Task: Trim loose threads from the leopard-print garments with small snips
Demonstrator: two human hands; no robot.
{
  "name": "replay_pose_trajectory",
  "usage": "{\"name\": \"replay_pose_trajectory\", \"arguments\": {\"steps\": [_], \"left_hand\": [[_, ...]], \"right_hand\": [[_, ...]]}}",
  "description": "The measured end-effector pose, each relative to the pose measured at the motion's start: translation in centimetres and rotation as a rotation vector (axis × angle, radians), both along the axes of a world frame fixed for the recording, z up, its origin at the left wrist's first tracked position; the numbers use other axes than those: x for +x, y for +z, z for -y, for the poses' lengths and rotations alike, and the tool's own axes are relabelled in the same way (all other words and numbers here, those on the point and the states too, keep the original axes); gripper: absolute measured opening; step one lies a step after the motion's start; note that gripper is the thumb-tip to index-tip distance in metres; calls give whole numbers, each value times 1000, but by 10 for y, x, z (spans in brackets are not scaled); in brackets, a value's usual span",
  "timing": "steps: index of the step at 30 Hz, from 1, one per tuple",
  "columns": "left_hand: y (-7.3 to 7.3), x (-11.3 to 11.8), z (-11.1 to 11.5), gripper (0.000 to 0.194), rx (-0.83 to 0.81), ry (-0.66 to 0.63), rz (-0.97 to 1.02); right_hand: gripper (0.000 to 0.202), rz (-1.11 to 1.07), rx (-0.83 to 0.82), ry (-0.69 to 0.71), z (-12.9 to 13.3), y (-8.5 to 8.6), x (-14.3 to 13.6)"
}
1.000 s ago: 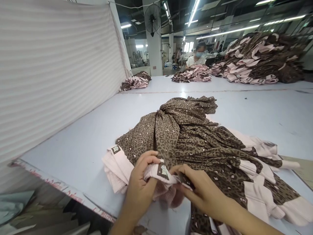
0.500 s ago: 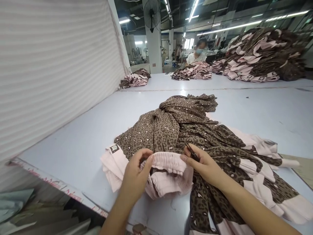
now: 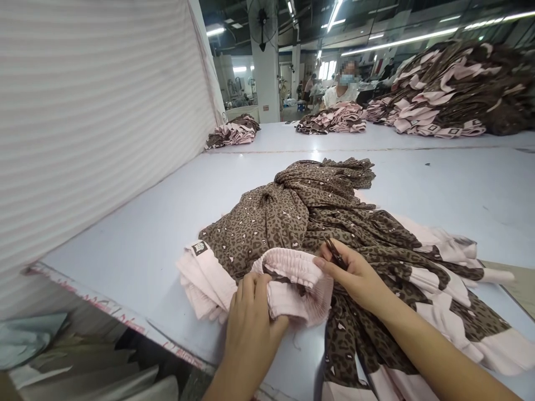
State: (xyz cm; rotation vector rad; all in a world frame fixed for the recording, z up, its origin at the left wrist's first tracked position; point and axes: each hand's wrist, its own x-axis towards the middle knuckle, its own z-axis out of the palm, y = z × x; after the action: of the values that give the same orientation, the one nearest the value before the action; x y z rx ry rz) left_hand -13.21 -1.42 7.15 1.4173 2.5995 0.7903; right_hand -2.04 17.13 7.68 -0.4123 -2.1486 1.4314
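Observation:
A pink ribbed waistband (image 3: 288,260) of a brown leopard-print garment (image 3: 271,220) is held up as an open loop near the table's front edge. My left hand (image 3: 253,312) is closed on the loop's near left side, with the thumb below and fingers over the band. Dark thread snips (image 3: 335,254) rest in my closed right hand (image 3: 355,278), whose thumb and finger also pinch the band's right upper edge. Left of the loop lies another folded pink band (image 3: 203,278) with a small black label (image 3: 199,247).
More leopard-print pieces with pink cuffs (image 3: 497,348) spread to the right on the pale table (image 3: 137,239). Garment bundles (image 3: 236,131) and a large heap (image 3: 451,94) stand at the back. A masked person (image 3: 340,94) is beyond them. Striped white fabric (image 3: 104,111) hangs at left.
My left hand has moved from the band's upper left edge down to its near side. The loop has opened wider. My right hand keeps the snips and the right edge.

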Motion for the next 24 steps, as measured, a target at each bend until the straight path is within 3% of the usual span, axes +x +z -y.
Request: {"name": "replay_pose_trajectory", "arguments": {"steps": [4, 7, 9, 13, 15, 19, 24], "left_hand": [[0, 0, 3, 45, 192, -20, -34], [7, 6, 9, 39, 377, -133, -20], [12, 11, 9, 34, 445, -195, -3], [9, 17, 3, 35, 470, -256, -2], [4, 17, 1, 41, 475, -294, -5], [-3, 12, -5, 46, 453, -312, 38], [-2, 14, -11, 24, 397, -237, 192]], "right_hand": [[26, 56, 65, -86, -9, -9, 11], [15, 99, 122, -150, -6, -12, 21], [9, 82, 170, -119, 5, -7, 28], [18, -78, 268, 227, 36, 10, 32], [21, -116, 335, 318, 45, 16, 29], [16, -84, 407, 284, 48, 15, 21], [14, -48, 187, 235, 43, 10, 20]]}}
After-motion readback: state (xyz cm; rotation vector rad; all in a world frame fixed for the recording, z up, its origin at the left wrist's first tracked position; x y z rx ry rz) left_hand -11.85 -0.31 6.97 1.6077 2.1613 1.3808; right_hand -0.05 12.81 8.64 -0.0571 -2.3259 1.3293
